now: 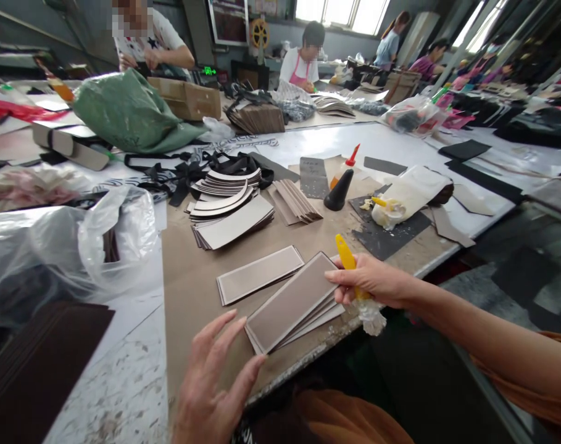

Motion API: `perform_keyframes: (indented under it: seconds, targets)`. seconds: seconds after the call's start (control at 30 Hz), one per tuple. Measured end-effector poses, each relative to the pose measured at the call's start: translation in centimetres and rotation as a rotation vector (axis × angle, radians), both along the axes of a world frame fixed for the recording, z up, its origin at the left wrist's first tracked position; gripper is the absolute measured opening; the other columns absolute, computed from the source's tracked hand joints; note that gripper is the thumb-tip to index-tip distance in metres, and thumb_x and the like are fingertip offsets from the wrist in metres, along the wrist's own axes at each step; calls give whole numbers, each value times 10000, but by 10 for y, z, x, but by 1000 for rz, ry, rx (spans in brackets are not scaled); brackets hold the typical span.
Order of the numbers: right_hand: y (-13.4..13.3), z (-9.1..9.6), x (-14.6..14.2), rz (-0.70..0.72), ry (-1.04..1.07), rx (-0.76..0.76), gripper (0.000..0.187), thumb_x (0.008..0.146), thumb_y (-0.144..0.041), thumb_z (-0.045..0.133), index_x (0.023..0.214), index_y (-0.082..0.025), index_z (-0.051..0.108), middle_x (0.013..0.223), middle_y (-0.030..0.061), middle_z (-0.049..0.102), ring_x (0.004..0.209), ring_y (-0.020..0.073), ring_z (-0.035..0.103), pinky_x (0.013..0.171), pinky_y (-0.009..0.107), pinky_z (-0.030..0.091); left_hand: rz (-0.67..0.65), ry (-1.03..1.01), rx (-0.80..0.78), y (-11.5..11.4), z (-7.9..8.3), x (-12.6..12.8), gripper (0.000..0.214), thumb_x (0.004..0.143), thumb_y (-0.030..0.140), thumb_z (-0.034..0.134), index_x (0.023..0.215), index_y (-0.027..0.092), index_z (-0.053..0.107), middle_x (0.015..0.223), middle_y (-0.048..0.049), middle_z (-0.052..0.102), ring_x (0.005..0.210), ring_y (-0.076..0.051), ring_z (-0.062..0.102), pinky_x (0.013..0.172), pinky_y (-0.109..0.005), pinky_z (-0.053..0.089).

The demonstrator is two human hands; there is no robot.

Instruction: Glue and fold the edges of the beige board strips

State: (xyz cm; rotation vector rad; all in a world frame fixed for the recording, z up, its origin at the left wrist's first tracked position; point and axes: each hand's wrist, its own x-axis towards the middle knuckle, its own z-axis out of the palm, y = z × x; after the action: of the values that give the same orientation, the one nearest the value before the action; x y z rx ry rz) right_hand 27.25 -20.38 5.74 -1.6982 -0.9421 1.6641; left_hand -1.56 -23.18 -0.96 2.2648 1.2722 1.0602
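My right hand (370, 280) is closed on a glue brush with a yellow handle (345, 251) and whitish, glue-caked bristles (371, 317). Its thumb also pinches the upper right corner of a taupe rectangular panel (292, 302) with a pale border. That panel lies tilted over a fanned stack of similar panels (315, 320). My left hand (215, 376) is open, fingers spread, close to the panel's lower left end; whether a fingertip touches it I cannot tell. Just behind lies another small stack of bordered panels (260, 274).
Behind are curved panels (234, 219), thin strips (296, 200), a black cone (339, 191), a red-tipped bottle (349, 163) and a glue-smeared container (407, 197). Plastic bags (118, 234) and dark sheets (44, 364) lie left. Several people work farther back. The table edge (308, 357) runs close in front.
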Motion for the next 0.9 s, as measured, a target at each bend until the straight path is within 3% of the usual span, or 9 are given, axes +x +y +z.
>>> perform_keyframes:
  seconds: [0.1, 0.23, 0.33, 0.43, 0.53, 0.73, 0.9]
  targets:
    - [5, 19, -11, 141, -30, 99, 284, 732, -350, 694, 720, -155, 488, 542, 18, 649, 474, 88, 595, 475, 163, 481, -54, -86, -98, 20, 30, 2, 432, 799, 359, 610, 1206, 260, 505, 1204, -68, 568, 1104, -219, 542, 916, -366, 473]
    - [15, 43, -32, 336, -20, 164, 318, 688, -406, 713, 690, -152, 520, 529, -4, 628, 472, 84, 575, 476, 176, 465, -282, -245, -586, 48, 60, 11, 491, 805, 469, 565, 1225, 219, 514, 1188, -90, 609, 1073, -237, 567, 910, -365, 459]
    - [24, 54, -48, 401, 10, 207, 330, 688, -430, 704, 689, -144, 540, 513, -15, 608, 456, 71, 553, 468, 170, 448, -420, -338, -922, 55, 68, 17, 496, 822, 520, 511, 1162, 164, 569, 1070, -103, 663, 923, -221, 616, 799, -320, 485]
    - [31, 56, -59, 354, 3, 239, 329, 683, -425, 702, 683, -146, 526, 487, -32, 580, 429, 63, 528, 432, 162, 422, -380, -485, -1126, 50, 66, 20, 515, 797, 560, 526, 1077, 134, 596, 927, -106, 697, 764, -189, 632, 689, -286, 489]
    - [36, 54, -65, 341, 25, 278, 310, 688, -400, 697, 677, -131, 544, 531, -34, 574, 417, 49, 511, 414, 157, 407, -318, -621, -1150, 44, 63, 21, 513, 764, 563, 572, 1030, 124, 593, 920, -119, 700, 733, -178, 638, 661, -266, 488]
    - [40, 49, -67, 279, 166, 270, 340, 691, -426, 706, 712, -124, 552, 546, -28, 565, 411, 46, 491, 418, 163, 410, -263, -622, -1032, 42, 63, 21, 471, 781, 540, 565, 1024, 136, 590, 897, -105, 708, 711, -174, 641, 636, -258, 499]
    - [40, 46, -73, 243, 165, 288, 295, 692, -371, 707, 698, -124, 547, 544, -35, 556, 402, 45, 492, 419, 164, 408, -225, -594, -932, 43, 61, 23, 433, 793, 522, 557, 1002, 145, 599, 874, -93, 712, 715, -183, 645, 605, -248, 504]
